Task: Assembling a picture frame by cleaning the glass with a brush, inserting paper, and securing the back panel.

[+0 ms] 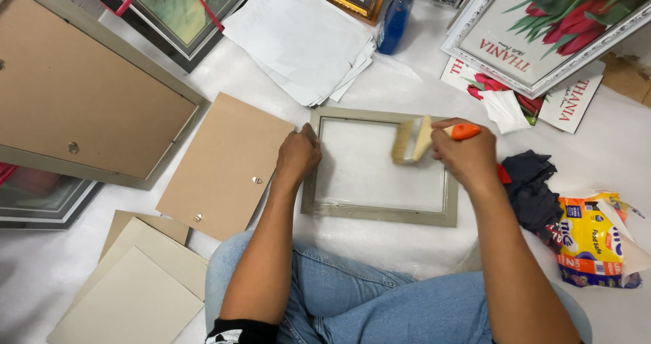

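your denim-clad knees (352,296) nearest, just beyond them the grey picture frame (380,213) flat on white sheeting, your left hand (297,155) curled over the frame's left edge, your right hand (465,155) gripping an orange-handled brush (415,139) above its glass, brown backing board (227,165) left of the frame
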